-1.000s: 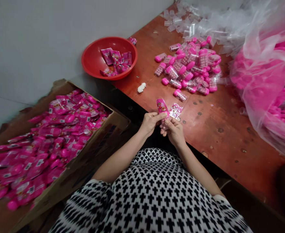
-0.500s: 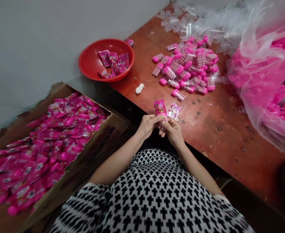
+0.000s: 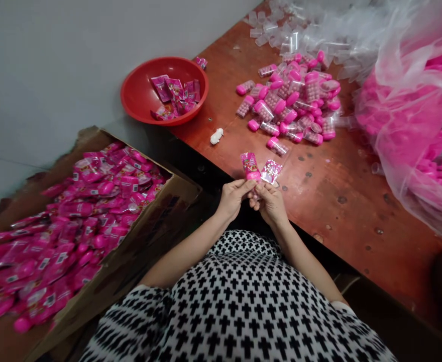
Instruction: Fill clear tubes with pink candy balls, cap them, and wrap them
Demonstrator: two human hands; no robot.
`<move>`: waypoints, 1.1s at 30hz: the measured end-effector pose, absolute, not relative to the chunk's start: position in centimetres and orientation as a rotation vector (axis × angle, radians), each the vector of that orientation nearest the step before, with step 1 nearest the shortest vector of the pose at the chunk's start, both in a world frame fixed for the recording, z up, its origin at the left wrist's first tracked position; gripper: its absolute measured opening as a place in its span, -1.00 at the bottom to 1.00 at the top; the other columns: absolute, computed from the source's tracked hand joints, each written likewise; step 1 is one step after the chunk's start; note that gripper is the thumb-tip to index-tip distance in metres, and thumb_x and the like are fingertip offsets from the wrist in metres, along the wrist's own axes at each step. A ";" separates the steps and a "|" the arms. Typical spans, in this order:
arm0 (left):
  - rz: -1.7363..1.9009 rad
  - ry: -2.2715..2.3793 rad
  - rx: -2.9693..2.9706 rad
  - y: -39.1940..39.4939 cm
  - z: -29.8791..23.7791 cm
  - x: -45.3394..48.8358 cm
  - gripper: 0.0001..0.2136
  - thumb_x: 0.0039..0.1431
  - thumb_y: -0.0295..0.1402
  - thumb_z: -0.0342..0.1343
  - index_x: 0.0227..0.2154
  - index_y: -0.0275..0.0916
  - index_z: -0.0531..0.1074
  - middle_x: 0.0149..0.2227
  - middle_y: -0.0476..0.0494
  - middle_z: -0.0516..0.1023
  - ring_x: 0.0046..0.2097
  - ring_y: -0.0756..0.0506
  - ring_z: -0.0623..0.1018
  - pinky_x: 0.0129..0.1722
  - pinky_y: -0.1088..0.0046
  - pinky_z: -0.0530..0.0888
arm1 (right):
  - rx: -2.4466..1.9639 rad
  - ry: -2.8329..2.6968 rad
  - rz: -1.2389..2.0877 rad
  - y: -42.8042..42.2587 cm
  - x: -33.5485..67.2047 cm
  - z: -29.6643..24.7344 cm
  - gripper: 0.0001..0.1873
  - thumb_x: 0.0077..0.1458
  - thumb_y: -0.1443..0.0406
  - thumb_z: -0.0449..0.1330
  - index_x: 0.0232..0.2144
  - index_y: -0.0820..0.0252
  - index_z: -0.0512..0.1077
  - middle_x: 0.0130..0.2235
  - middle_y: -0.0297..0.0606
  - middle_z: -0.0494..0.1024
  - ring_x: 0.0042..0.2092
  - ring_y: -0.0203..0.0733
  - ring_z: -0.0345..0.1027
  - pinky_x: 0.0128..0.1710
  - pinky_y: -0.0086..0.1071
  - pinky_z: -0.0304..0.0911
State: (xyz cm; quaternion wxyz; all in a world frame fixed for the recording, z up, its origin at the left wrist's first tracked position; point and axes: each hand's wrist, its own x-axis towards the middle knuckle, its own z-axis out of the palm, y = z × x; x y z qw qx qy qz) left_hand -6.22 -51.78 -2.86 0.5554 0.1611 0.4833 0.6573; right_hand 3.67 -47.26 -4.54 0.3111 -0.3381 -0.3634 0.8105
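Observation:
Just over the front edge of the table, my two hands meet on a small candy bottle with a pink cap (image 3: 253, 176). My left hand (image 3: 232, 200) pinches it by the cap with thumb and finger. The fingers of my right hand (image 3: 273, 203) are closed round its lower part, which they mostly hide. A pink printed sachet (image 3: 248, 161) stands up from the cap; whether it is tucked in or lies behind I cannot tell. Beside my right fingers, another shiny sachet (image 3: 271, 171) lies on the table.
Filled candy bottles (image 3: 281, 108) are heaped on the wooden table (image 3: 341, 221). A red bowl (image 3: 134, 100) holds several sachets. Clear empty tubes (image 3: 319, 42) and a see-through bag of pink caps (image 3: 398, 110) lie beyond. Left is a carton (image 3: 156, 201) of finished pink packs. A white lump (image 3: 216, 136) lies nearby.
Between my hands the sachet has turned a little and now shows a different printed side, with the pink cap visible below it. Both hands stay nearly in place.

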 end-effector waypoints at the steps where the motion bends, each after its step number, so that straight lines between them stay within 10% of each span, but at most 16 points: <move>1: 1.551 1.088 0.361 -51.8 -2.9 -6.3 -0.69 -0.11 -0.17 0.29 -0.56 -0.36 0.44 -0.63 -0.02 0.39 -0.65 0.08 0.36 -0.67 0.55 0.32 | -0.897 -0.986 2.121 -47.3 3.7 -4.5 -0.67 -0.12 0.10 0.33 -0.47 0.22 0.36 -0.57 -0.43 0.45 -0.64 -0.43 0.32 -0.74 -0.62 0.20; 14: 1.533 1.117 0.219 -51.6 -2.9 -5.7 -0.64 -0.24 -0.14 0.35 -0.60 -0.37 0.43 -0.68 0.01 0.36 -0.68 0.09 0.29 -0.74 0.55 0.21 | -0.913 -1.145 1.941 -47.7 3.9 -4.4 -0.50 -0.13 0.10 0.34 -0.29 0.06 0.11 -0.60 -0.60 0.45 -0.67 -0.37 0.32 -0.71 -0.54 0.29; 22: 1.664 1.108 0.113 -51.5 -2.8 -6.1 -0.70 -0.31 -0.25 0.39 -0.57 -0.39 0.49 -0.56 -0.06 0.48 -0.51 0.09 0.43 -0.48 0.58 0.37 | -0.899 -1.013 2.068 -47.9 4.1 -4.3 -0.56 -0.17 0.08 0.36 -0.29 0.12 0.31 -0.43 -0.44 0.54 -0.43 -0.30 0.50 -0.44 -0.42 0.49; 33: 1.416 1.040 0.336 -53.8 -3.3 -7.2 -0.74 -0.18 -0.27 0.35 -0.58 -0.40 0.50 -0.56 -0.12 0.49 -0.47 -0.01 0.49 -0.32 0.39 0.46 | -0.941 -0.988 2.321 -46.2 2.7 -4.1 -0.51 -0.34 0.09 0.44 -0.60 0.17 0.21 -0.67 -0.48 0.43 -0.70 -0.44 0.27 -0.78 -0.64 0.13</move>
